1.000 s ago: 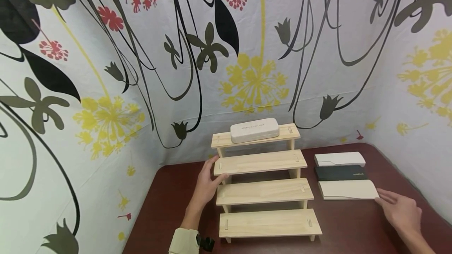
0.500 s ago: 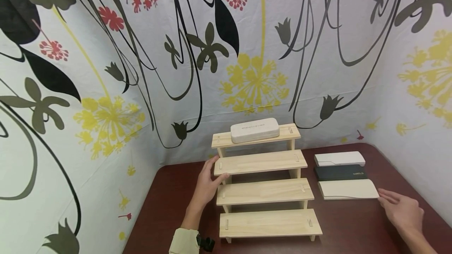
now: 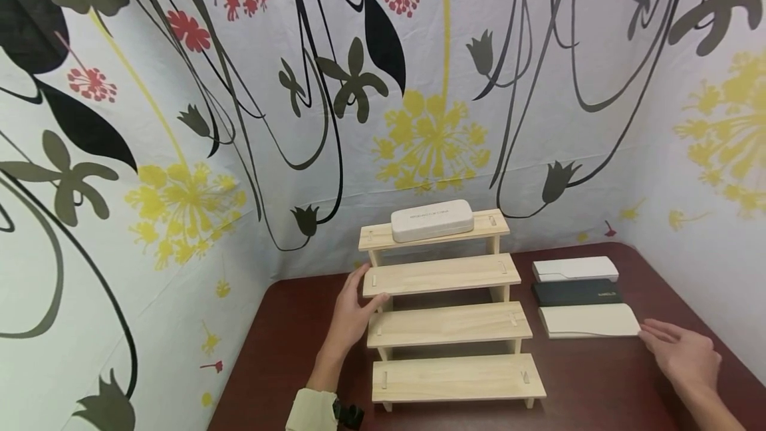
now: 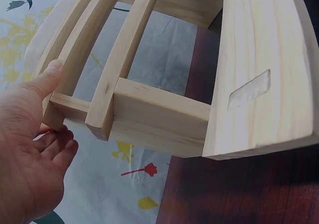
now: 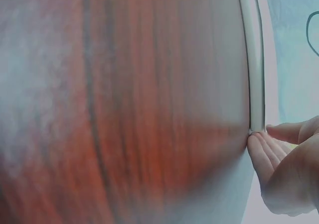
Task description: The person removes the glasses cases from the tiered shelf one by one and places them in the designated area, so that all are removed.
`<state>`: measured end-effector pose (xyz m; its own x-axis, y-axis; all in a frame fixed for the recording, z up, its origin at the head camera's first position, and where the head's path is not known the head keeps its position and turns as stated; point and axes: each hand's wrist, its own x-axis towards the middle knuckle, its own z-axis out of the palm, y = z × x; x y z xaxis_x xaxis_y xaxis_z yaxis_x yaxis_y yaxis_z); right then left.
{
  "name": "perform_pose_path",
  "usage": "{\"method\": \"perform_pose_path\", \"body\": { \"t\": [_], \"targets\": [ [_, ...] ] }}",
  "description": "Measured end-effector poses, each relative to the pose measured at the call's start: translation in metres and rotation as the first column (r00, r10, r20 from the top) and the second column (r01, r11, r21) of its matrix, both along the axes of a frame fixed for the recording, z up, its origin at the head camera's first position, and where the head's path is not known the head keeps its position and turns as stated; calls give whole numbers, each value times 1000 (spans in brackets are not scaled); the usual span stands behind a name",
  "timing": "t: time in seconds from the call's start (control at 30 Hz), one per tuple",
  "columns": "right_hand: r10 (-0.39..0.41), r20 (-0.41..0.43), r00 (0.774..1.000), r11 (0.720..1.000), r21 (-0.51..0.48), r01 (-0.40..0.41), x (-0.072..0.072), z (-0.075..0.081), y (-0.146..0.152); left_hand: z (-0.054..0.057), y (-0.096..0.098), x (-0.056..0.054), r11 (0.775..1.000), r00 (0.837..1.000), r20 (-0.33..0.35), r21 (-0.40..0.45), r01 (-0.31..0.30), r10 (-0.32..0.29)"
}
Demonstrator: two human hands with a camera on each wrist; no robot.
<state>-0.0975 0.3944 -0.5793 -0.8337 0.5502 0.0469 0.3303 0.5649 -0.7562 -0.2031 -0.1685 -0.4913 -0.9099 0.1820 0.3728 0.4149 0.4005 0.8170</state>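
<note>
A pale wooden tiered shelf (image 3: 445,324) with several steps stands on the table. My left hand (image 3: 350,311) grips its left side by a board end; in the left wrist view the thumb lies on top and the other fingers curl below. A light glasses case (image 3: 432,221) lies on the top step. At the right, a white case (image 3: 576,269), a dark green case (image 3: 577,292) and a cream case (image 3: 589,322) lie in a column. My right hand (image 3: 685,358) has its fairly straight fingertips at the cream case's right end, touching it in the right wrist view.
The dark red table (image 3: 287,351) extends around the shelf, with rounded far corners. Patterned cloth (image 3: 179,238) hangs close behind the table and along both sides. The lower steps of the shelf carry nothing.
My right hand has shifted very slightly to the right. The left hand, the shelf and the cases look the same.
</note>
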Motion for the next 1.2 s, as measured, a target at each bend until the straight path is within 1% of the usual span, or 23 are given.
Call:
{"method": "perform_pose_path", "body": {
  "t": [0.23, 0.33, 0.47, 0.6, 0.77, 0.93, 1.03, 1.07, 1.2],
  "targets": [
    [3, 43, 999, 999, -36, -1, 0, 8, -4, 3, -4, 5, 999, 1000, 16, 48, -2, 1],
    [-10, 50, 999, 998, -55, 13, -1, 11, -7, 4, -6, 4, 999, 1000, 12, 46, -5, 4],
    [-21, 21, 1000, 998, -64, 22, -2, 16, -10, 6, -7, 2, 999, 1000, -4, 30, -9, 9],
    [-18, -23, 1000, 999, -41, 17, -3, 22, -15, 8, -8, 0, 999, 1000, -13, 24, -21, 22],
    [10, -93, 996, 1000, 2, -10, -4, 32, -18, 13, -11, -3, 999, 1000, -11, 18, -27, 28],
    [26, -108, 994, 1000, 15, -24, -5, 44, -26, 18, -15, -7, 1000, 1000, -2, 11, -30, 30],
    [45, -124, 991, 999, 29, -41, -7, 50, -31, 22, -17, -9, 999, 999, 15, 5, -37, 37],
    [55, -136, 989, 998, 30, -51, -7, 51, -33, 23, -17, -9, 999, 999, 25, 2, -43, 43],
    [100, -185, 978, 995, 6, -100, -11, 60, -42, 28, -17, -13, 998, 998, 30, -5, -56, 56]
  ]
}}
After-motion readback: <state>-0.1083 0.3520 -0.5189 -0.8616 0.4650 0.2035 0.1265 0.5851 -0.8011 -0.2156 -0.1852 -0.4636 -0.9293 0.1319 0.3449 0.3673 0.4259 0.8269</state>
